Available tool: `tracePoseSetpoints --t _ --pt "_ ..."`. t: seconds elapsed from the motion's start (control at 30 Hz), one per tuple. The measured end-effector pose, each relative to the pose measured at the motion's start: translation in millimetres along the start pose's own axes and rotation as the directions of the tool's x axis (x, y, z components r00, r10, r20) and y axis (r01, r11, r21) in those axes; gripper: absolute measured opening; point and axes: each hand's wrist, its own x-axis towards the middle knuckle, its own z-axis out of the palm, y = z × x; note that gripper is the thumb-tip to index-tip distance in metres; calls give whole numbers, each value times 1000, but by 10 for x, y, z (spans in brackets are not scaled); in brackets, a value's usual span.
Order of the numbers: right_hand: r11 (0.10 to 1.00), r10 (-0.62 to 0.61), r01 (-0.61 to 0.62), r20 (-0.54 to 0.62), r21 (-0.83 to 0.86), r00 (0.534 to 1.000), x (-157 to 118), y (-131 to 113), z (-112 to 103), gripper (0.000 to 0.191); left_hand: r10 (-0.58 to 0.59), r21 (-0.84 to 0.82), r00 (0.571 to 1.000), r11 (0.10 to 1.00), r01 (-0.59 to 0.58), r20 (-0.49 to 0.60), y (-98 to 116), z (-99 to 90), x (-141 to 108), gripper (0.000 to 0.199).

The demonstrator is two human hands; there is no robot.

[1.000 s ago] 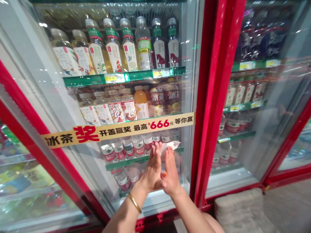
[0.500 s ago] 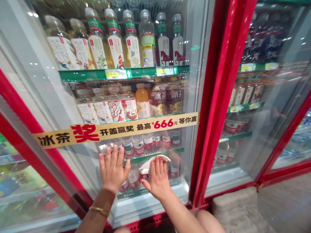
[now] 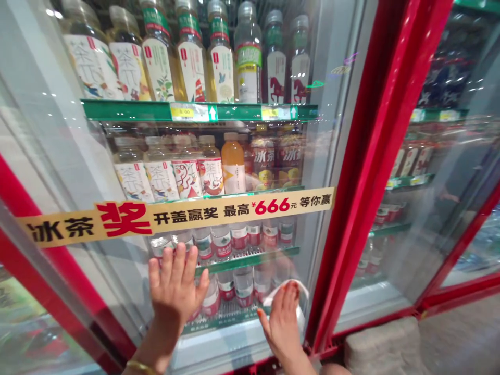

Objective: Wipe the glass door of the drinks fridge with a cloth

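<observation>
My left hand [image 3: 172, 294] lies flat against the glass door [image 3: 330, 151] of a drinks fridge, its fingers spread and nothing in them. A gold bangle [image 3: 140, 367] circles that wrist. Lower on the same pane, to the right, my right hand [image 3: 282, 320] presses a white cloth [image 3: 303, 295] to the glass with its fingers held close together. The cloth's edge shows beyond the fingertips; the rest is hidden under the palm. Above both hands a yellow printed strip [image 3: 238, 207] runs across the door.
Behind the glass, bottles [image 3: 244, 286] stand on shelves with green edges [image 3: 148, 110]. Red frames [image 3: 371, 156] border the door, with another fridge door at the right. A grey-beige padded block [image 3: 380, 346] sits on the floor at the lower right.
My right hand has slid the cloth rightward and slightly down across the glass. My left hand stays flat on the pane. The view has moved closer to the door.
</observation>
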Motion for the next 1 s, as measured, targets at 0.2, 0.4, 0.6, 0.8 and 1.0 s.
tracePoseSetpoints --t 0.2,0.4,0.6,0.8,1.0 --pt "977 181 -180 -3 118 983 338 -176 46 108 13 1 1000 1000 -13 0 -17 -22 26 88" --pt "990 -140 139 30 26 990 -253 6 69 97 14 2 1000 1000 -14 2 6 -29 51 85" --pt "968 240 -241 14 70 971 203 69 54 106 -15 -15 1000 1000 15 -9 37 -38 71 86" --pt "976 -208 201 82 88 975 -430 43 105 88 -22 -2 1000 1000 22 2 29 -21 8 87" --pt "960 277 -276 -15 44 961 380 157 -21 103 -47 -13 999 999 48 24 26 -17 -14 90"
